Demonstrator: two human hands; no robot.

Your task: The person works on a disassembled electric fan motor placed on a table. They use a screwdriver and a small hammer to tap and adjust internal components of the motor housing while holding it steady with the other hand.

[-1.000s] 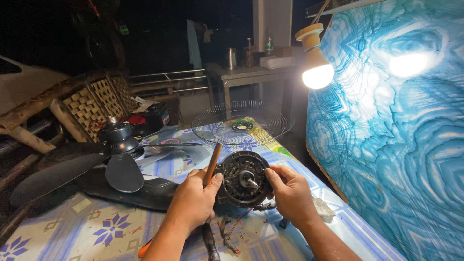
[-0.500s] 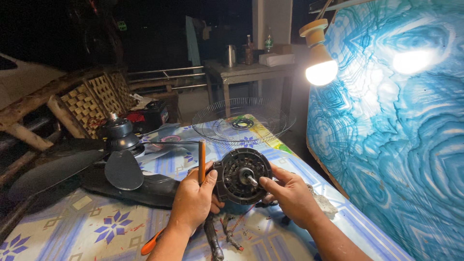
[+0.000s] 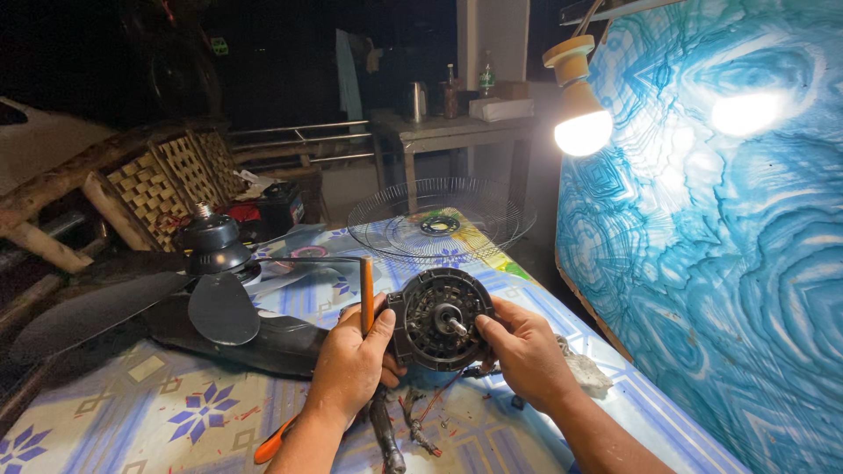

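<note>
Both hands (image 3: 351, 364) gripping fan motor (image 3: 436, 318), screwdriver (image 3: 366, 294)

Your left hand (image 3: 351, 364) covers the left edge of the fan motor (image 3: 436, 319) and the lower part of the brown rod (image 3: 366, 294), so you cannot tell how the rod ends. The orange-handled tool (image 3: 274, 441) and the pliers (image 3: 386, 434) run under your wrist, their working ends hidden. The motor's back and wiring lie out of sight behind your right hand (image 3: 527, 351). Beyond the counter (image 3: 132, 395), the far bottles (image 3: 486, 75) are too small and dark to identify.
</note>
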